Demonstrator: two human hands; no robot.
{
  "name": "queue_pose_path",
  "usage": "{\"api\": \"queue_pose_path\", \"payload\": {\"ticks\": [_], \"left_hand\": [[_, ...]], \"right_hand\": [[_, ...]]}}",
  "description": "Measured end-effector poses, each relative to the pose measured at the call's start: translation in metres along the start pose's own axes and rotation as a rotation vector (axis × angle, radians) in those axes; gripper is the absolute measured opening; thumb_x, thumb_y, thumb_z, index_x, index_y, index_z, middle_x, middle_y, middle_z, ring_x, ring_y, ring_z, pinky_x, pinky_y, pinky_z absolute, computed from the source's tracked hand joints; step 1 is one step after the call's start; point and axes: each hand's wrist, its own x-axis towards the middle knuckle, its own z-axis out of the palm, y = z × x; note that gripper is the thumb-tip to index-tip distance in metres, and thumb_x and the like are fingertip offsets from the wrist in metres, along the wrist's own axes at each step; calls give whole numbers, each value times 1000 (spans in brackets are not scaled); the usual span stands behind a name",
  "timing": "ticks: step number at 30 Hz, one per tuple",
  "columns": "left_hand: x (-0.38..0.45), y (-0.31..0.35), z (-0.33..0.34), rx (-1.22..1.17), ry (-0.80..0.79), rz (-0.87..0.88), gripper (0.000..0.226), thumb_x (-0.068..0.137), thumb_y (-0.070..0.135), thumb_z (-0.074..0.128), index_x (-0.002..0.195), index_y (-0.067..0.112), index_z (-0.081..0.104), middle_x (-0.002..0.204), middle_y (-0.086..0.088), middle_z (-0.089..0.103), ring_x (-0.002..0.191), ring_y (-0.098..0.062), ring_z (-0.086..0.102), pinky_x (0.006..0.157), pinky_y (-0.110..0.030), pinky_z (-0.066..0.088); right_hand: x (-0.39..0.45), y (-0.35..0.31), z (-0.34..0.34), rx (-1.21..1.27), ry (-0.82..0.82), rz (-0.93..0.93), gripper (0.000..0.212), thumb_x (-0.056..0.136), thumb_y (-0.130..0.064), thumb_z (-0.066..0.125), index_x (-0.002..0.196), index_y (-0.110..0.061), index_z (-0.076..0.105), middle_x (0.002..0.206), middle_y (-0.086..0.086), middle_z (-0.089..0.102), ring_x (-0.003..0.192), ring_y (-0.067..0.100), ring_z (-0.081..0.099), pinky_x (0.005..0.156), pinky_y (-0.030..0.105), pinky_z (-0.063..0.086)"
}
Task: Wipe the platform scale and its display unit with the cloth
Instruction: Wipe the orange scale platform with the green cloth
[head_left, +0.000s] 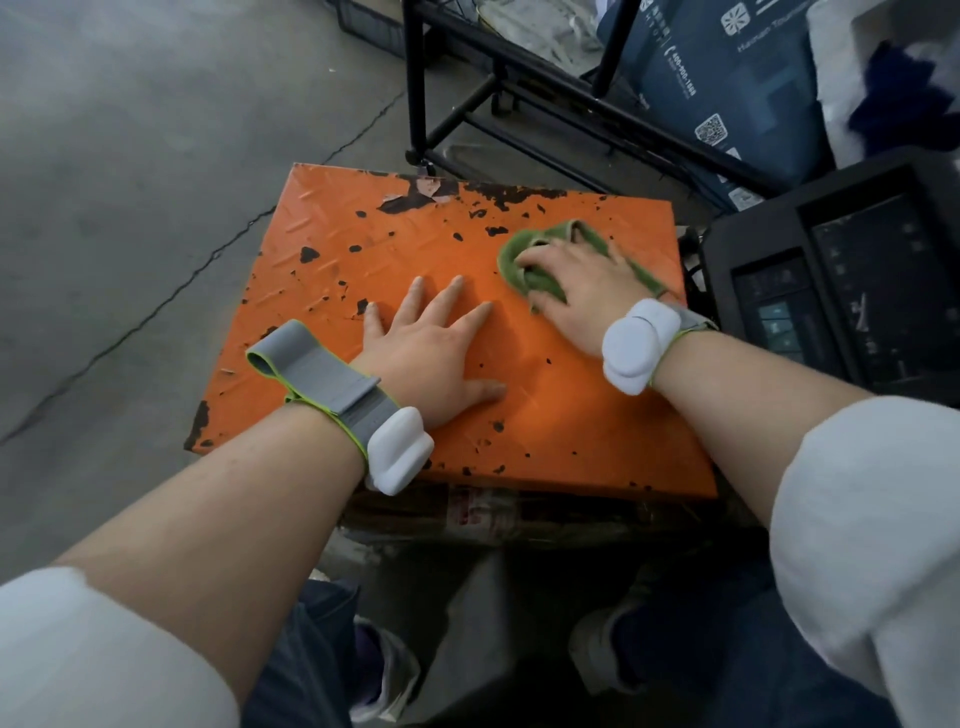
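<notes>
The platform scale (332, 228) is an orange checker-plate slab with chipped black patches, lying low on the concrete floor. My left hand (431, 348) rests flat on its middle, fingers spread, holding nothing. My right hand (582, 291) presses a bunched green cloth (530, 260) onto the plate near its far right corner, fingers curled over the cloth. The black display unit (841, 291) with dark screen and buttons lies to the right of the plate, beside my right wrist.
A black metal cart frame (415, 93) on casters stands just behind the scale. A dark blue printed box (727, 88) leans behind the display unit. Cracked concrete floor (130, 182) spreads to the left. My knees and shoes sit below the plate's near edge.
</notes>
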Motion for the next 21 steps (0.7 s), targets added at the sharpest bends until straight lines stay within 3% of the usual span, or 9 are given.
{"api": "queue_pose_path", "payload": {"ticks": [2, 6, 7, 10, 12, 14, 16, 18, 21], "left_hand": [[1, 1, 0, 3, -10, 2, 85, 82, 69, 43, 148, 41, -2, 157, 10, -17, 146, -25, -16, 115, -61, -2], [3, 2, 1, 7, -6, 1, 85, 82, 70, 43, 148, 41, -2, 157, 10, -16, 146, -25, -16, 115, -61, -2], [4, 2, 1, 6, -2, 1, 84, 82, 70, 43, 147, 41, -2, 158, 10, -16, 146, -25, -16, 115, -61, -2], [7, 5, 1, 2, 21, 10, 84, 82, 70, 42, 147, 42, -2, 158, 11, -16, 146, -25, -16, 115, -60, -2], [8, 7, 1, 2, 29, 19, 83, 82, 69, 42, 147, 42, -2, 158, 10, -15, 146, -26, -16, 115, -60, -2], [9, 8, 1, 6, 22, 27, 81, 83, 69, 42, 147, 42, 0, 158, 11, -15, 146, -25, -16, 115, -60, -2], [9, 7, 1, 4, 15, 28, 81, 83, 68, 43, 148, 42, 2, 158, 11, -14, 146, -25, -15, 115, -60, -2], [9, 6, 1, 2, 10, 25, 81, 83, 68, 43, 148, 42, 3, 158, 11, -13, 146, -24, -15, 115, -60, -1], [11, 8, 1, -1, 7, 16, 82, 83, 68, 45, 148, 42, 4, 158, 11, -13, 146, -25, -15, 115, -61, -1]], "right_hand": [[4, 15, -2, -41, 25, 29, 41, 95, -38, 42, 136, -35, 36, 149, -4, 37, 138, 22, 32, 116, 51, 16], [20, 36, -9, 104, 104, 392, 41, 94, -36, 42, 134, -31, 39, 147, 5, 37, 135, 34, 32, 110, 56, 25], [20, 29, -8, 77, 89, 362, 41, 94, -35, 42, 135, -31, 39, 148, 5, 36, 136, 34, 31, 111, 57, 22], [10, -4, -2, -10, -34, 0, 42, 96, -35, 42, 137, -37, 35, 153, -4, 28, 142, 25, 24, 117, 55, 7], [8, -6, -2, -26, -81, -102, 43, 96, -37, 41, 138, -40, 33, 155, -8, 23, 144, 21, 17, 118, 52, 4], [16, 18, -4, -32, -28, 14, 43, 95, -39, 42, 137, -39, 34, 153, -6, 28, 142, 24, 24, 116, 53, 13], [21, 44, -6, 30, 82, 263, 43, 93, -36, 43, 136, -32, 37, 150, 3, 34, 137, 33, 30, 111, 52, 26], [21, 52, -8, 153, 137, 483, 45, 95, -30, 41, 139, -26, 35, 153, 13, 25, 137, 40, 27, 110, 50, 29], [15, 45, -8, 182, 119, 607, 47, 98, -27, 38, 144, -26, 28, 156, 18, 9, 133, 45, 32, 107, 46, 30]]}}
